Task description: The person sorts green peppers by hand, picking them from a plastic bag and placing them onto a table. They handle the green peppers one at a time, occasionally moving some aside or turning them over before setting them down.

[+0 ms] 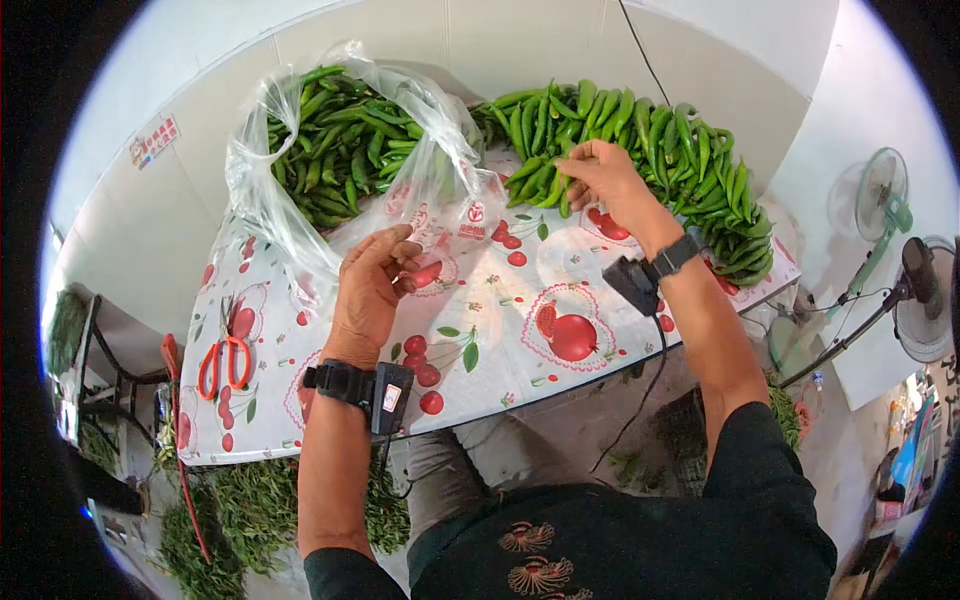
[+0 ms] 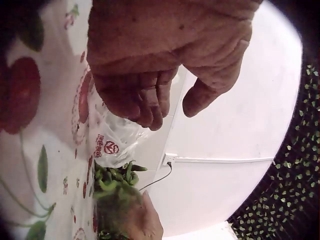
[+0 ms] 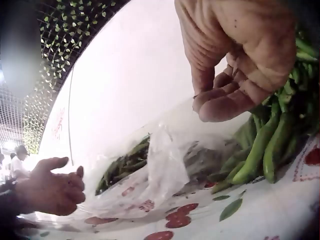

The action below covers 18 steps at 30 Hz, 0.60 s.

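2 hands point(image 1: 612, 185), grn peppers point(image 1: 702, 155), R pinch unclear

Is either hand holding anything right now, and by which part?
Nothing is visibly held: left hand and right hand both appear empty.

Head view bright, edges bowed, corners black; wrist views hazier, wall point(image 3: 125, 75) glaring, peppers point(image 2: 116, 181) seemingly blurred.

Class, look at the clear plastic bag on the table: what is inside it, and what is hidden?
Inside the plastic bag is a heap of green peppers. The top ones show through its open mouth; whatever lies beneath them is covered.
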Tool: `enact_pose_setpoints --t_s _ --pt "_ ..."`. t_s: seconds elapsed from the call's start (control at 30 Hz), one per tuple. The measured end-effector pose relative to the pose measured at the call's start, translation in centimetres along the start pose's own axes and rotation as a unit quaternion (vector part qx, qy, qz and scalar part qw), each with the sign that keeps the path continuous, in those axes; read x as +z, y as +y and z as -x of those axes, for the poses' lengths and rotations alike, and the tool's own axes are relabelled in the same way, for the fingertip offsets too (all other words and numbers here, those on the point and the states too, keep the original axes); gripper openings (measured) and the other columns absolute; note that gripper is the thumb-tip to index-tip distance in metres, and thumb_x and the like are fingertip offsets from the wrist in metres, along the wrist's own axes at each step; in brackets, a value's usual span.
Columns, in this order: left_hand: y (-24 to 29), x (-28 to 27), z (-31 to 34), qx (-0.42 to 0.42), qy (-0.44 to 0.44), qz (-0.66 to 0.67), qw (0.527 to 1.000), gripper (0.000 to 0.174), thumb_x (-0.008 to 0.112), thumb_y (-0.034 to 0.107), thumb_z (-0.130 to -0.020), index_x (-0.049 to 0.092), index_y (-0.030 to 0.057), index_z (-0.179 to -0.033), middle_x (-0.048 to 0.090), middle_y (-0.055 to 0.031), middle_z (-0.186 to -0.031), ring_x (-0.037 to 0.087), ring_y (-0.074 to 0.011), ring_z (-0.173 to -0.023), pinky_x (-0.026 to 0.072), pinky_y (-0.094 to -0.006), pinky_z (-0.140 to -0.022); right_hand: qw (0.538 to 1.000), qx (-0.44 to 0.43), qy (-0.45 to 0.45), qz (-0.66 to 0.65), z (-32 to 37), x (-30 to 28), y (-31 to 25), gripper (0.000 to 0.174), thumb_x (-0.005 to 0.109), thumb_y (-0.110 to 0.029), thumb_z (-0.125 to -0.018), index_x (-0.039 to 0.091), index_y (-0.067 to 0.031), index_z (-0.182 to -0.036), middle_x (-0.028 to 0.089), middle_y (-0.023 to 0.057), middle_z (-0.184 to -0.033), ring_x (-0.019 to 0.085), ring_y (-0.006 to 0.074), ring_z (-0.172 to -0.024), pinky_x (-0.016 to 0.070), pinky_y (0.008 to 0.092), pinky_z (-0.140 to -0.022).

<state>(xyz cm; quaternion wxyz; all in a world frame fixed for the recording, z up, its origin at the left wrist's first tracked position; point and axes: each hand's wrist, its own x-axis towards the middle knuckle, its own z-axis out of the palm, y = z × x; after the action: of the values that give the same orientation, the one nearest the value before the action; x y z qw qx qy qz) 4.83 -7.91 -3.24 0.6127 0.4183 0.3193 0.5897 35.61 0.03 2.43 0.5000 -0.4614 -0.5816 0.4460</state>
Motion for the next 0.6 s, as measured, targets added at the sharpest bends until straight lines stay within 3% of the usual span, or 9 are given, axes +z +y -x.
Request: enact_pose_setpoints --t_s 0.03,0.07,0.33,0.53,0.6 --pt "0.1 0.2 0.1 -0.008 0.007 0.005 1.0 0.026 0.057 0.025 -0.088 0.062 0.0053 -0.105 0.063 -0.0019 -0.083 0.062 -0.0138 -0.072 0.0436 -0.0239 -0.061 1.0 0.015 0.005 0.016 -0.9 0.0 -0.1 0.028 0.07 -0.017 -0.081 0.051 -0.0013 -0.094 0.059 0.0085 -0.072 0.059 0.0147 -0.052 0.0498 0.0279 -0.043" --pt "0.2 0.3 0.2 -0.007 0.009 0.005 1.0 0.026 0.057 0.025 -0.088 0.062 0.0053 -0.105 0.063 -0.0019 -0.083 0.062 -0.0138 -0.072 0.0436 -0.0239 -0.061 1.0 0.022 0.01 -0.004 -1.8 0.2 0.1 0.028 0.071 -0.012 -0.079 0.05 0.002 -0.093 0.059 0.0104 -0.071 0.062 0.0197 -0.052 0.0531 0.0322 -0.042" --pt "0.2 0.4 0.1 -0.014 0.006 0.014 1.0 0.028 0.06 0.028 -0.086 0.063 0.006 -0.103 0.063 -0.002 -0.084 0.064 -0.0158 -0.076 0.0426 -0.024 -0.061 0.998 0.026 0.033 0.052 -5.2 2.2 2.5 0.026 0.071 -0.009 -0.079 0.052 0.0046 -0.091 0.059 0.0121 -0.069 0.062 0.0202 -0.049 0.0539 0.0329 -0.04" --pt "0.0 0.4 0.0 -0.015 0.015 0.014 1.0 0.029 0.061 0.028 -0.085 0.063 0.0051 -0.102 0.063 -0.0025 -0.083 0.059 -0.0124 -0.071 0.0425 -0.0238 -0.06 0.986 0.012 0.025 0.165 -5.2 2.1 3.4 0.036 0.07 -0.014 -0.08 0.059 0.0013 -0.11 0.061 0.0101 -0.067 0.062 0.019 -0.049 0.0505 0.0332 -0.039" --pt "0.1 0.4 0.1 -0.014 0.016 0.014 1.0 0.029 0.061 0.028 -0.085 0.063 0.0049 -0.102 0.063 -0.0026 -0.083 0.058 -0.012 -0.07 0.0424 -0.0237 -0.06 0.982 0.019 0.02 0.187 -5.4 2.1 3.4 0.036 0.07 -0.014 -0.08 0.06 0.0016 -0.11 0.062 0.0105 -0.067 0.062 0.0189 -0.049 0.0506 0.0327 -0.039"
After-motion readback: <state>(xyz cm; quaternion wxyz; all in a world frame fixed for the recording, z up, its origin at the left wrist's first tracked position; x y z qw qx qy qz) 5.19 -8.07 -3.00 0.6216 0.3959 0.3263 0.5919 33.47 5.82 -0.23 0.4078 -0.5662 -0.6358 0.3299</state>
